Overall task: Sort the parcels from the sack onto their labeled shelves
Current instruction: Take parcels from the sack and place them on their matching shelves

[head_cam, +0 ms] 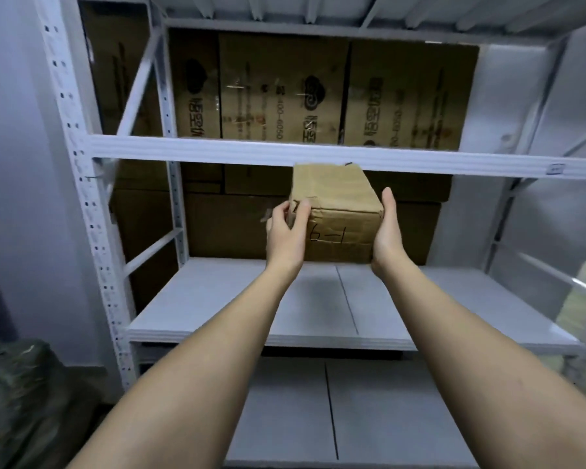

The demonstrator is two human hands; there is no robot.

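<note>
A taped brown cardboard parcel (339,211) marked "6-1" on its near face sits at the back of the middle shelf (217,309) of a white metal rack. My left hand (286,231) grips its near left corner, thumb and fingers curled round the edge. My right hand (388,228) lies flat against the parcel's right side with straight fingers. The dark green sack (24,401) slumps on the floor at the lower left.
Large brown cartons (285,89) stand behind the rack at the upper and middle levels. The upper shelf beam (197,148) runs just above the parcel and carries a small label (555,168) at the right. A lower white shelf (285,411) shows below.
</note>
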